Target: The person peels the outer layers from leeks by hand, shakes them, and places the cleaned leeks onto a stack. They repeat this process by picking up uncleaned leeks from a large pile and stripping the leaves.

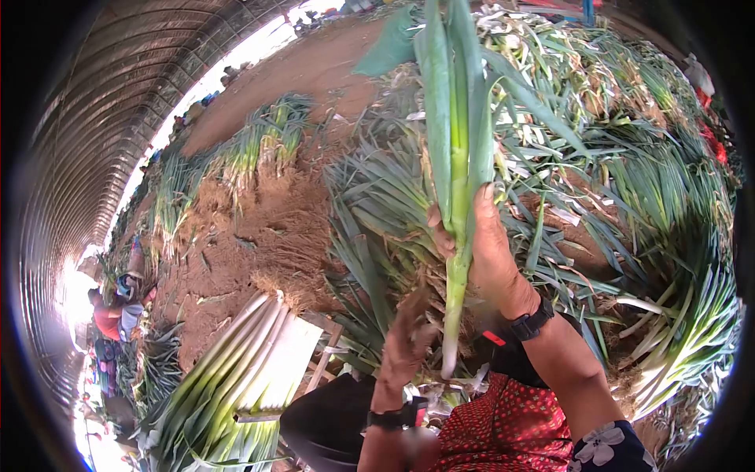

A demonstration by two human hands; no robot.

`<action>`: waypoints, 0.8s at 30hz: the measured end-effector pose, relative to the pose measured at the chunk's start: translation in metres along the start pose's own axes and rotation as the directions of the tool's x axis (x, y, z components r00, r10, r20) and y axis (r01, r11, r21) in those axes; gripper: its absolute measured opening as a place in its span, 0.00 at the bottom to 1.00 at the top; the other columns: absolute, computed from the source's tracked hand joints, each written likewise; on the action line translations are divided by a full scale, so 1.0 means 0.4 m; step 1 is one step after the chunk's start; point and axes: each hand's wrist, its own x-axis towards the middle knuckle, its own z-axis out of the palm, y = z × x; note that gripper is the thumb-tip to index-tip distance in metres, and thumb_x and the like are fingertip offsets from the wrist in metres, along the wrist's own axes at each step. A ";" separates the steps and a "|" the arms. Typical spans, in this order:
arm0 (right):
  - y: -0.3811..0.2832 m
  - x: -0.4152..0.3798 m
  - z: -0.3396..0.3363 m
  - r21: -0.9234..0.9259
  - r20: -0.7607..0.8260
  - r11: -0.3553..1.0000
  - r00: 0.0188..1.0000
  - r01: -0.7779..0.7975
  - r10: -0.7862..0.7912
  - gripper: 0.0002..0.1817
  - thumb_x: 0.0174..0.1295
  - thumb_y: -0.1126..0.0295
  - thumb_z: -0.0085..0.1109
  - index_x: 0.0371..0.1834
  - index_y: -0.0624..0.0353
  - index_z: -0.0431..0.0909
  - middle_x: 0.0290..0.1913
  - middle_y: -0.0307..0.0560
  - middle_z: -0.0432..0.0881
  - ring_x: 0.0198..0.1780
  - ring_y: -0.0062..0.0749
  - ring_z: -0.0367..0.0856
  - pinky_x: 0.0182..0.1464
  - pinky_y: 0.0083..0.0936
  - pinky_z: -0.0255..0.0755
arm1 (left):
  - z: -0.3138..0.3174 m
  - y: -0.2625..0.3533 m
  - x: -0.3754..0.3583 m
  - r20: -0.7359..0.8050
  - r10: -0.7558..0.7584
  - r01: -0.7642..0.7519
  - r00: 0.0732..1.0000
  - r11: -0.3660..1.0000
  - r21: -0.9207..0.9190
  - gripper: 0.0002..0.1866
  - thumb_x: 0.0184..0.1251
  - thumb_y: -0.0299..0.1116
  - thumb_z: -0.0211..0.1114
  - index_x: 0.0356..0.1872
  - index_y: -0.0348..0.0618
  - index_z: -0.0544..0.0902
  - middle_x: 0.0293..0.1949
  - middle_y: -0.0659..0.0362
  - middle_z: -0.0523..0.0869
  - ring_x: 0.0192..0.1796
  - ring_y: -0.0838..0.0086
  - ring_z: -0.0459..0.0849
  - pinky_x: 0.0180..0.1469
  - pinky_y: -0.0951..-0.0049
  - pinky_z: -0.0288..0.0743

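A long leek (pixel 458 169) stands upright before me, its broad green leaves at the top and its white stem end at the bottom. My right hand (pixel 489 236) is closed around its middle, thumb on the near side. Just left of the lower stem is my left hand (pixel 406 338), smeared by motion, so its fingers are unclear. At the lower left, a pile of leeks (pixel 236 370) lies on a small stand with a white board (pixel 292 354), their roots pointing away from me.
Heaps of leeks (pixel 661 197) cover the ground at the right and behind the held one. More bunches (pixel 267 145) lie on the brown soil (pixel 267 236) at the left. A person (pixel 110 318) in red is at the far left, under a curved roof (pixel 102 102).
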 end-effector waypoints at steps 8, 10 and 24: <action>0.090 -0.036 0.015 0.371 -0.038 0.893 0.957 -0.253 0.287 0.37 0.66 0.33 0.44 0.61 0.55 0.72 0.43 0.44 0.80 0.34 0.26 0.76 0.35 0.25 0.75 | 0.079 0.034 0.024 -0.065 -0.083 0.084 0.994 0.996 0.008 0.21 0.65 0.30 0.69 0.57 0.35 0.77 0.44 0.51 0.85 0.46 0.67 0.84 0.47 0.66 0.78; 0.119 -0.025 -0.036 0.393 0.016 0.886 0.965 -0.245 0.260 0.30 0.67 0.41 0.53 0.59 0.55 0.73 0.42 0.42 0.79 0.36 0.24 0.77 0.35 0.23 0.76 | 0.106 -0.075 0.010 -0.279 0.194 -0.116 0.941 0.955 0.274 0.20 0.65 0.29 0.68 0.56 0.33 0.77 0.45 0.44 0.85 0.47 0.61 0.85 0.47 0.65 0.78; 0.128 -0.057 0.039 0.239 -0.288 0.950 0.920 -0.200 0.266 0.16 0.65 0.55 0.65 0.41 0.55 0.75 0.33 0.37 0.75 0.32 0.26 0.76 0.36 0.24 0.77 | 0.010 0.124 -0.093 -0.261 0.208 -0.020 0.943 0.817 0.577 0.29 0.61 0.27 0.58 0.67 0.45 0.69 0.54 0.39 0.75 0.57 0.43 0.76 0.58 0.54 0.73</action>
